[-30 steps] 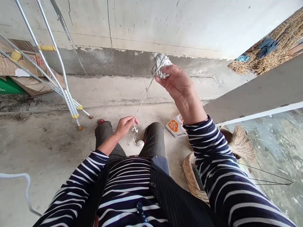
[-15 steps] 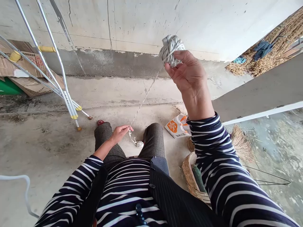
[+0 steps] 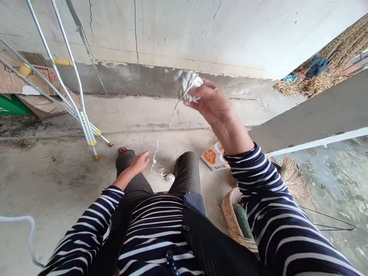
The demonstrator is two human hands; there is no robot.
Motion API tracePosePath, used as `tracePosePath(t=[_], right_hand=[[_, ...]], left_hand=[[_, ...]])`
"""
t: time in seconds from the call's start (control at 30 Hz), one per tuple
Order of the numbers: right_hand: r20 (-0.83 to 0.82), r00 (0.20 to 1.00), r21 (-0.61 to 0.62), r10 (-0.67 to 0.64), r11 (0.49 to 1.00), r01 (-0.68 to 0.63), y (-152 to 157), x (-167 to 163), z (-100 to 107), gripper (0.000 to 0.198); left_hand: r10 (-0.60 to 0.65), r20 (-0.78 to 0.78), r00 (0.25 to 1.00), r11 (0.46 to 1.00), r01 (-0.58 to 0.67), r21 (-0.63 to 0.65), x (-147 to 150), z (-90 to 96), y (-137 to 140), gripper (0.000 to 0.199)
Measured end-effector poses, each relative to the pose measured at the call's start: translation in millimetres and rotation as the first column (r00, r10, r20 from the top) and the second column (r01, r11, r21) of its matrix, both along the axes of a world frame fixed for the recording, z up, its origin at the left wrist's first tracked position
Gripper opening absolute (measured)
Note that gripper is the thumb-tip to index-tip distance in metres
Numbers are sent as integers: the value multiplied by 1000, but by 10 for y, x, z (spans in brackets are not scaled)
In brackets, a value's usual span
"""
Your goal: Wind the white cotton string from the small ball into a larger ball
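Observation:
My right hand [image 3: 214, 105] grips a wound bundle of white-and-grey cord [image 3: 185, 85] in front of the wall, slightly blurred by motion. From it a thin white string [image 3: 155, 155] hangs slack and kinked toward the floor. Its lower end runs to a small white ball of string [image 3: 170, 178] between my knees. My left hand [image 3: 140, 162] is over my left thigh, just left of the string and apart from it, fingers stretched out and holding nothing visible.
Two aluminium crutches [image 3: 82, 115] lean at the left before cardboard boxes [image 3: 43, 82]. By my right leg lie a white-and-orange printed bag [image 3: 214, 157] and a wicker basket [image 3: 230, 211] with a green gourd-like thing [image 3: 242, 220]. A straw broom [image 3: 293, 178] is farther right.
My left hand has let go of the string and moved slightly left. My right hand has come down and left with the cord bundle, and the taut string has gone slack.

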State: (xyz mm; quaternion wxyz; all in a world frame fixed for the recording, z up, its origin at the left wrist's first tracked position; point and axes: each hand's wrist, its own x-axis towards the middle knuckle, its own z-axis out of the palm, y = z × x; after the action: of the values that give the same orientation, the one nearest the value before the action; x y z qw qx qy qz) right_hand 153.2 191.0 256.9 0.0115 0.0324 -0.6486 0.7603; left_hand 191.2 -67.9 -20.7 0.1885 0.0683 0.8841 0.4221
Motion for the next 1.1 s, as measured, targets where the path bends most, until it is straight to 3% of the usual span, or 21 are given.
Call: tracePosePath(t=[0.07, 0.13, 0.23, 0.37, 0.63, 0.83, 1.1], right_hand=[[46, 997, 27, 68, 997, -70, -124, 62, -100, 49], [79, 988, 26, 133, 990, -135, -224, 102, -204, 47], [113, 976, 0, 189, 982, -190, -322, 117, -341, 42], [133, 968, -18, 212, 977, -211, -372, 96, -438, 41], [100, 993, 10, 67, 998, -68, -192, -60, -530, 41], [114, 993, 46, 14, 999, -19, -125, -168, -710, 44], [-41, 999, 113, -35, 993, 39, -79, -211, -771, 50]], left_hand=[[48, -93, 995, 997, -42, 62, -120, 213, 96, 42], [77, -219, 973, 977, -30, 212, -258, 495, 227, 44], [136, -403, 905, 886, 71, 459, -445, 907, 460, 44], [231, -441, 867, 838, 52, 543, -528, 1180, 703, 37], [86, -243, 966, 730, 105, 675, -88, 1119, 709, 39], [-23, -89, 996, 745, 76, 662, 186, 1052, 538, 33], [-115, -24, 993, 793, 107, 600, 324, 931, 390, 37]])
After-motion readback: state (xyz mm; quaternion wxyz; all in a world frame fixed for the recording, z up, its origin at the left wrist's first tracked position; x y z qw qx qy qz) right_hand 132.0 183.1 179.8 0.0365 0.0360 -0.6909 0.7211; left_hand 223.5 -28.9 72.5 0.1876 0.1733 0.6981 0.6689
